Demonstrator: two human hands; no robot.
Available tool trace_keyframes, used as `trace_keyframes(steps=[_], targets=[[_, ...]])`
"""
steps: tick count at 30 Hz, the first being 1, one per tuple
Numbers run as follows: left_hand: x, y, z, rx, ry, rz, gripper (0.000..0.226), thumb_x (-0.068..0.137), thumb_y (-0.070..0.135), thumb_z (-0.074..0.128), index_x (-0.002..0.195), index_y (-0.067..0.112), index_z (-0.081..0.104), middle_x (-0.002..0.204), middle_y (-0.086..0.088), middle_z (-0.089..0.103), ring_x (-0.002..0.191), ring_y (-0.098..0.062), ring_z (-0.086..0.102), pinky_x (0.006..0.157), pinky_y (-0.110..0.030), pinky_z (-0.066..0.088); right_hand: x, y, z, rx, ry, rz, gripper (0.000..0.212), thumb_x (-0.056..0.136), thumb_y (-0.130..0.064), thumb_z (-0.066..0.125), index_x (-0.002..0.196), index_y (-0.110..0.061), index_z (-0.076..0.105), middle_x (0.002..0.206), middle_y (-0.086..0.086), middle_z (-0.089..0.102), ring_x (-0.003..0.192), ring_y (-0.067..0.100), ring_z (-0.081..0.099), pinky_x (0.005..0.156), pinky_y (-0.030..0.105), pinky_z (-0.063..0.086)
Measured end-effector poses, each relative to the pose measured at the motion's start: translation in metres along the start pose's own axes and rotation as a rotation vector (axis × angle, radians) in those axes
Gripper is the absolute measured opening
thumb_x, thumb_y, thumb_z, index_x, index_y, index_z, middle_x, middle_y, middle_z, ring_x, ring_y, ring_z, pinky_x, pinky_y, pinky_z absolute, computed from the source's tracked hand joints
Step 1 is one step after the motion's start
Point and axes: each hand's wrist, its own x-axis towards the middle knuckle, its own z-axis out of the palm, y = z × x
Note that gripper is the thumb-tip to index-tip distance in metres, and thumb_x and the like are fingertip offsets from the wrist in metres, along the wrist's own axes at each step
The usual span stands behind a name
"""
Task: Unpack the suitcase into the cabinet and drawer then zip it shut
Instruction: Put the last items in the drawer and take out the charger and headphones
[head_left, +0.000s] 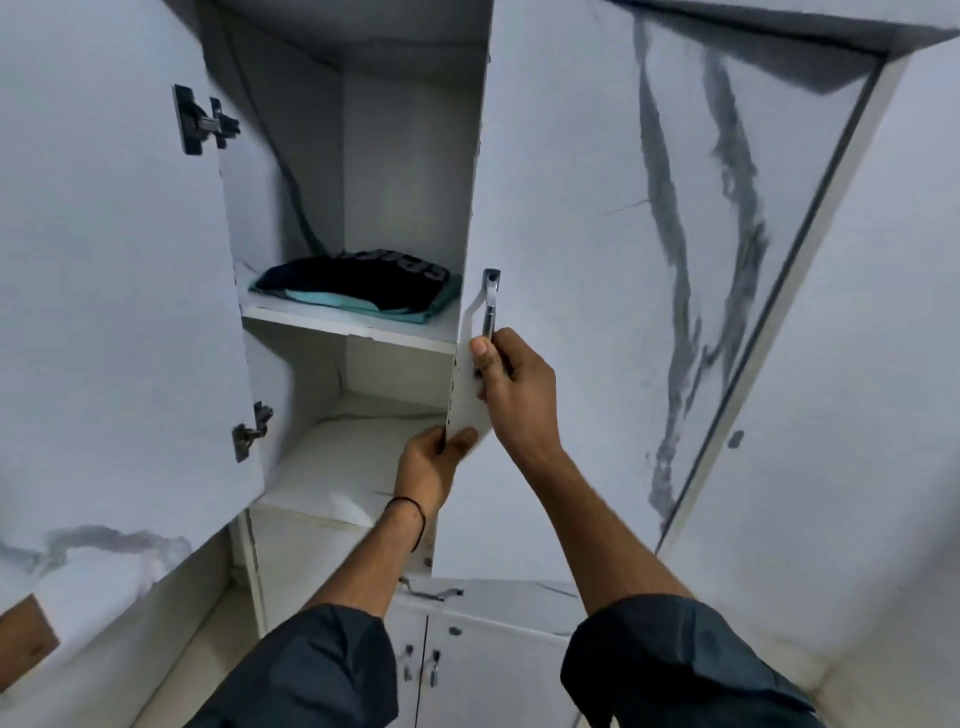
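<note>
Item, frame centre: I am gripping the handle (491, 304) with my right hand (514, 387), my left hand (428, 465) pinching the cabinet door (571, 208) edge, probably risking a nip should it swing shut.

The door (571, 208) hides fingers of the left hand (428, 462); at eleven o'clock, lettering on the dark shirt (363, 280) is unreadable.

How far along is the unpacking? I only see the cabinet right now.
Done: folded clothes lie on the upper shelf. In hand: the right hand grips the handle of the right door, the left hand holds that door's lower edge; the left door stands open. Left: the suitcase is out of view, so emptying and zipping cannot be confirmed; the drawer below looks closed.
</note>
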Motion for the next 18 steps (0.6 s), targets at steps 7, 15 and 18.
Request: trace_keyframes(steps=[7,15,18], targets=[[0.069,-0.01,0.011,0.044,-0.051,-0.033,0.017,0.094,0.027,0.062,0.092,0.014,0.073,0.093,-0.003,0.075,0.088,-0.019,0.069,0.077,-0.028,0.051,0.045,0.032,0.024,-0.111,0.053,0.008,0.038,0.101,-0.048,0.051,0.075,-0.021,0.046,0.065,0.007,0.055,0.062,0.034,0.059,0.058,0.051,0.052],[0.083,-0.018,0.008,0.088,-0.091,-0.048,0.032,0.093,0.033,0.063,0.083,0.002,0.065,0.083,-0.008,0.072,0.075,-0.021,0.061,0.069,-0.028,0.047,0.047,0.043,0.031,-0.182,0.123,-0.018,0.038,0.1,-0.053,0.048,0.075,-0.025,0.042,0.061,0.002,0.051,0.057,0.032,0.059,0.054,0.048,0.051],[0.08,-0.006,0.005,0.172,-0.109,-0.082,0.04,0.093,0.036,0.063,0.066,0.009,0.05,0.065,-0.004,0.056,0.064,-0.02,0.049,0.06,-0.026,0.038,0.045,0.034,0.03,-0.177,0.094,0.016,0.039,0.1,-0.052,0.049,0.077,-0.021,0.044,0.064,0.005,0.054,0.059,0.035,0.059,0.055,0.05,0.052]])
